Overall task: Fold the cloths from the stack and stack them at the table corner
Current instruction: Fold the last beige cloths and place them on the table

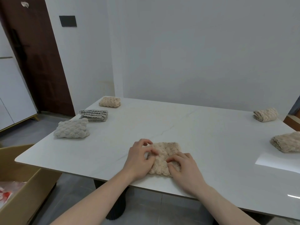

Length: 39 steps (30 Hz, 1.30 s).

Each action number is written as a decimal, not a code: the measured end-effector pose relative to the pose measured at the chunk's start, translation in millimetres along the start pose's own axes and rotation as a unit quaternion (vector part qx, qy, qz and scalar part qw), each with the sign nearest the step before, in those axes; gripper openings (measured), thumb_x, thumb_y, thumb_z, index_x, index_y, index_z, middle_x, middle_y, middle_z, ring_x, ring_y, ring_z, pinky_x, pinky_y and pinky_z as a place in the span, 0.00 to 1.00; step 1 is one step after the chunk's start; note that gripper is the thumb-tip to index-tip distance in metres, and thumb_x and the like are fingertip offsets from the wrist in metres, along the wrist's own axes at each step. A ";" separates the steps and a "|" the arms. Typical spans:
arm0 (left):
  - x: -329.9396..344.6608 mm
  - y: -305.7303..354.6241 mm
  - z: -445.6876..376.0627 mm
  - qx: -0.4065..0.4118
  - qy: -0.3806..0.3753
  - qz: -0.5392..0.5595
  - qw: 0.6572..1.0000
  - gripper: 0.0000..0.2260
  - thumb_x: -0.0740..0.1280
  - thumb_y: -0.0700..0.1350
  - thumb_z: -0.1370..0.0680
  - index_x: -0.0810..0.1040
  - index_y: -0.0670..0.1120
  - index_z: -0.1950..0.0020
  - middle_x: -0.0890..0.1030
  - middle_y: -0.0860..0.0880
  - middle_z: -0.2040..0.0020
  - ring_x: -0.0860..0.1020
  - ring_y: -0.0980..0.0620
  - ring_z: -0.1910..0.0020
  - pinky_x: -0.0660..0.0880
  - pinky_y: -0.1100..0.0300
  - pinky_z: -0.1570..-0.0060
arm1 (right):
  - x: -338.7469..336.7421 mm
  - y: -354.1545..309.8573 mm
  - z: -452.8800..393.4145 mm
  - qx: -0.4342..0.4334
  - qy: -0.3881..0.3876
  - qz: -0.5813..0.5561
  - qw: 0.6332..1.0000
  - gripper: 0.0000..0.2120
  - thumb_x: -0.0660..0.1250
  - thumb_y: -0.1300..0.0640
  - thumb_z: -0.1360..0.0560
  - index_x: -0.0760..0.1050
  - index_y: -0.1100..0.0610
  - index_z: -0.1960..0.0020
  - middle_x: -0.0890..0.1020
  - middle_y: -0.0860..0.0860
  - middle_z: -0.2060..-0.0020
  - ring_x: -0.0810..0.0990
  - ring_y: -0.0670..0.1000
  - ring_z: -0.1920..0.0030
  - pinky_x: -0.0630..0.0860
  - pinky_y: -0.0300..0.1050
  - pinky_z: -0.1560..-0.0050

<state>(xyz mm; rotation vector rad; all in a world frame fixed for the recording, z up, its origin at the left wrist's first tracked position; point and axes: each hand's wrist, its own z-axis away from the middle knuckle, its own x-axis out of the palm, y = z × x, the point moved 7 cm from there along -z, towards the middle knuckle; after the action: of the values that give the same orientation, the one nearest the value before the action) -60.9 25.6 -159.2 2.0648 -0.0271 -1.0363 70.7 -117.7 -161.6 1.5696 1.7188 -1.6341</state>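
Note:
A beige bobbled cloth lies folded on the white table near its front edge. My left hand is at the cloth's left edge with curled fingers pinching it. My right hand is on the cloth's near right part, its fingertips curled into the fabric. Along the left side sit a grey bobbled folded cloth, a grey ribbed folded stack and a beige folded cloth at the far left corner. Two beige folded cloths lie at the right: one far, one nearer.
An open cardboard box stands on the floor at the left, below the table edge, with something red and white inside. A dark door and a white cabinet are behind it. A white wall backs the table.

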 end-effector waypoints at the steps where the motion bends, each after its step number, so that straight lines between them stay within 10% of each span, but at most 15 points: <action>1: 2.9 -0.1 0.3 -0.006 -0.019 -0.018 1.000 0.07 0.65 0.57 0.27 0.83 0.63 0.54 0.74 0.67 0.41 0.69 0.64 0.37 0.65 0.56 0.32 | 0.4 -0.7 0.1 -0.001 -0.010 0.009 1.000 0.08 0.65 0.46 0.24 0.81 0.41 0.48 0.80 0.34 0.50 0.72 0.45 0.43 0.72 0.47 0.39; 12: 3.3 -10.7 -6.8 -0.076 -0.016 0.014 0.997 0.09 0.67 0.58 0.22 0.84 0.60 0.58 0.74 0.67 0.41 0.68 0.62 0.37 0.63 0.55 0.32 | -20.2 18.2 -22.2 0.140 -0.029 -0.116 0.983 0.05 0.71 0.50 0.27 0.85 0.41 0.56 0.86 0.36 0.60 0.82 0.35 0.58 0.80 0.38 0.50; 18: -6.0 -28.3 -11.8 -0.168 0.044 0.094 0.980 0.21 0.72 0.59 0.24 0.72 0.55 0.35 0.75 0.60 0.37 0.76 0.59 0.41 0.74 0.55 0.38 | -24.3 43.8 -18.8 0.192 0.119 -0.161 0.961 0.15 0.71 0.45 0.26 0.76 0.42 0.40 0.83 0.37 0.46 0.84 0.46 0.55 0.80 0.52 0.43; 25: 2.8 -19.7 -23.1 -0.172 -0.017 -0.050 0.984 0.30 0.67 0.61 0.26 0.67 0.55 0.25 0.77 0.61 0.39 0.76 0.54 0.39 0.67 0.50 0.29 | -16.9 34.9 -23.2 0.225 0.059 -0.123 0.965 0.27 0.70 0.41 0.25 0.70 0.47 0.29 0.80 0.40 0.46 0.79 0.49 0.43 0.73 0.47 0.42; 30: 2.8 -21.2 -21.4 -0.189 -0.066 -0.019 0.980 0.28 0.69 0.56 0.25 0.68 0.56 0.25 0.76 0.60 0.45 0.75 0.55 0.43 0.65 0.50 0.28 | -11.7 42.5 -34.7 0.255 -0.029 -0.194 0.947 0.19 0.75 0.51 0.31 0.81 0.47 0.41 0.87 0.43 0.58 0.85 0.44 0.56 0.80 0.43 0.51; 36: 4.6 -18.5 -30.1 -0.190 -0.126 0.045 0.973 0.06 0.69 0.55 0.34 0.80 0.55 0.64 0.79 0.61 0.71 0.79 0.53 0.60 0.75 0.54 0.47 | -14.5 39.1 -32.7 0.227 -0.036 -0.296 0.927 0.11 0.72 0.65 0.28 0.85 0.53 0.51 0.88 0.48 0.56 0.84 0.46 0.57 0.75 0.32 0.62; 39: 3.8 -18.0 -29.6 -0.156 -0.055 0.106 0.981 0.03 0.71 0.49 0.31 0.84 0.57 0.63 0.74 0.59 0.76 0.74 0.58 0.69 0.72 0.58 0.60 | -20.6 38.8 -25.3 0.194 0.026 -0.308 0.931 0.13 0.70 0.67 0.27 0.86 0.50 0.53 0.88 0.45 0.58 0.80 0.48 0.63 0.75 0.35 0.61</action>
<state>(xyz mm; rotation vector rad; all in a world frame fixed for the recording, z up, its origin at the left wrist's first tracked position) -43.9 55.7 -163.7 1.6809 -0.1302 -0.9553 121.2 -115.7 -157.4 1.2869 2.1658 -2.3706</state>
